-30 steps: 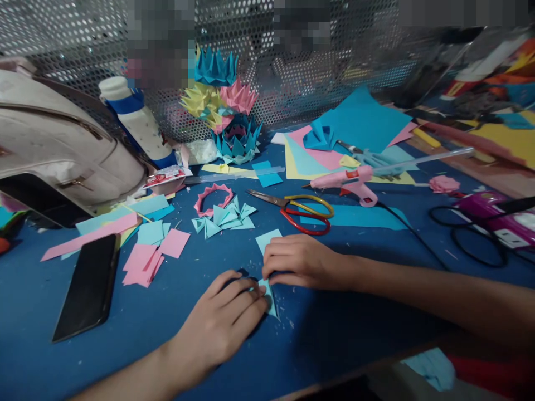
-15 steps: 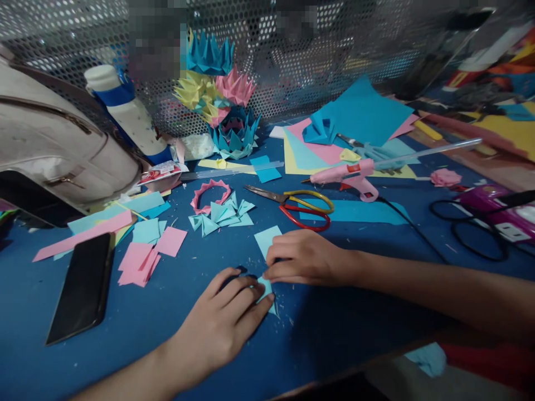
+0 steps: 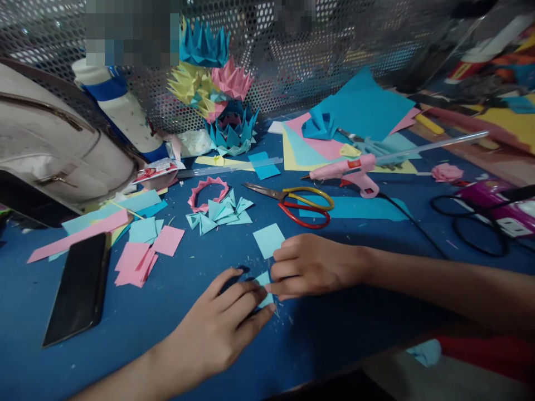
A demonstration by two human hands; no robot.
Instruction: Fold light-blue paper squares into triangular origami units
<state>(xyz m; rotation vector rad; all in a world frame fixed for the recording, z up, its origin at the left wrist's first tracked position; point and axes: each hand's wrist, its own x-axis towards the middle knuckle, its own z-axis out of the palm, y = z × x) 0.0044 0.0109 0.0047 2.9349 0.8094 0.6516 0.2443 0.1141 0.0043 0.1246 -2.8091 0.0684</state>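
A small light-blue piece of folded paper [image 3: 264, 279] lies on the blue table, partly covered by my fingers. My left hand [image 3: 228, 317] holds it down, with fingertips on top and the thumb by its lower edge. From the right, my right hand [image 3: 315, 264] grips at the paper's edge with curled fingers; the exact hold is partly hidden. Just above is a flat light-blue paper square [image 3: 268, 240]. Several folded light-blue paper triangles [image 3: 221, 211] lie farther back, next to a pink folded-paper ring [image 3: 208, 192].
Scissors [image 3: 288, 200] and a pink glue gun [image 3: 351, 172] with a cord lie behind my right hand. A phone [image 3: 77, 289] and pink paper squares [image 3: 136, 264] are on the left. Paper flowers [image 3: 229, 131], a bottle [image 3: 121, 111] and a bag [image 3: 62, 139] stand at the back.
The right hand has shifted slightly right and now uncovers more of the flat square. Around the folded piece, the left fingers have shifted slightly, its thumb lower. The view has moved a little.
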